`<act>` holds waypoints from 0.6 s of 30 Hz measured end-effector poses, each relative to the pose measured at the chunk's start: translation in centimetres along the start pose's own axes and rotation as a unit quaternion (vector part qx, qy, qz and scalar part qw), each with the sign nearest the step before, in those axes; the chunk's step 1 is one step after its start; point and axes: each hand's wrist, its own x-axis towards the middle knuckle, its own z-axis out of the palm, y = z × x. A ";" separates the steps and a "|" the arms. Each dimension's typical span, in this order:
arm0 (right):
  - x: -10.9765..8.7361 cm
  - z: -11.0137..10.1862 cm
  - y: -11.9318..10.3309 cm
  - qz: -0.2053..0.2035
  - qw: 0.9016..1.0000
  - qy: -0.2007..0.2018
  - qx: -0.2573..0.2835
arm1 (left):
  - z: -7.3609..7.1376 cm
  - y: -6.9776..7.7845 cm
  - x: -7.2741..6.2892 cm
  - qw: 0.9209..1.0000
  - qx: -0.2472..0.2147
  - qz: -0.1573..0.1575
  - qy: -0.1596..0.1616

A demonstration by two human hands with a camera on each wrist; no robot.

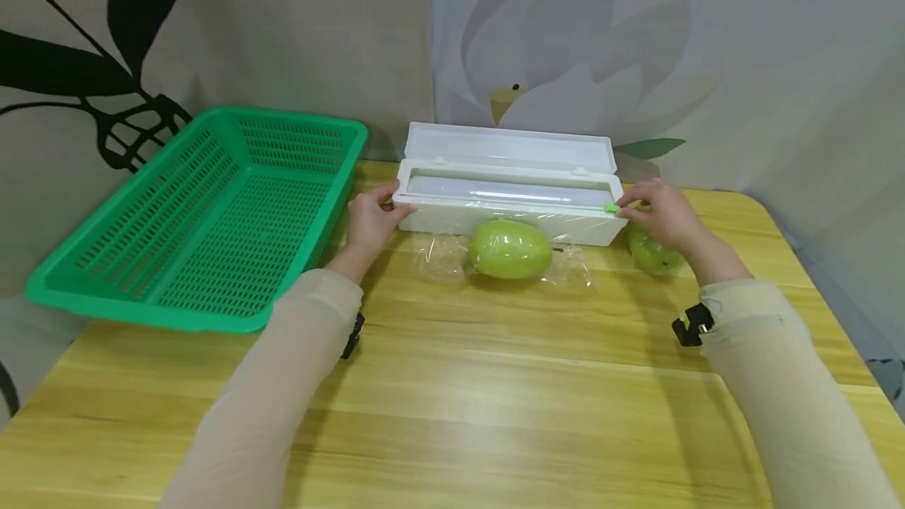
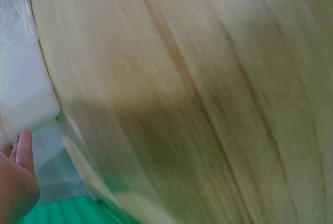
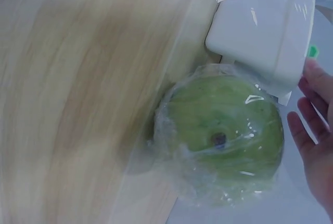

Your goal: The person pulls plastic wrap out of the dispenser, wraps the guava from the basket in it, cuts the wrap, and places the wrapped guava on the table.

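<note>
A white cling film box (image 1: 512,222) with its lid (image 1: 509,146) raised stands at the back of the table, a film roll (image 1: 509,189) inside. My left hand (image 1: 373,222) grips the box's left end, thumb on the front; the left wrist view catches only part of this hand (image 2: 18,174). At the right end, my right hand (image 1: 661,214) pinches the small green slider (image 1: 611,208) on the box's front edge. A green pear (image 1: 511,249) lies against the box front with clear film (image 1: 441,258) spread around it. Below my right hand sits another pear (image 3: 221,125), wrapped in film.
A green slotted plastic basket (image 1: 297,289) stands at the left, close to my left hand and forearm. Behind the wooden table (image 1: 481,383) hangs a patterned cloth (image 1: 318,38). The table's right edge runs beyond my right arm.
</note>
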 end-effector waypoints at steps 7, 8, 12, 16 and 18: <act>-0.3 -0.2 1.3 -0.002 1.000 0.008 -0.026 | 0.2 -0.1 0.2 1.000 -0.010 0.004 0.000; -0.3 -0.2 1.5 -0.002 1.000 0.008 -0.030 | 0.3 -0.1 0.2 1.000 -0.011 0.005 0.000; -0.3 -0.2 1.5 0.013 0.999 -0.007 -0.028 | 0.4 -0.3 0.2 1.000 -0.016 0.004 -0.004; -0.7 -0.5 0.7 0.064 0.998 -0.010 -0.017 | 0.4 -0.2 0.1 1.000 -0.012 0.007 -0.006; -1.1 -0.6 0.1 0.096 0.995 0.004 -0.011 | 0.4 -0.1 0.1 1.000 -0.004 0.011 -0.005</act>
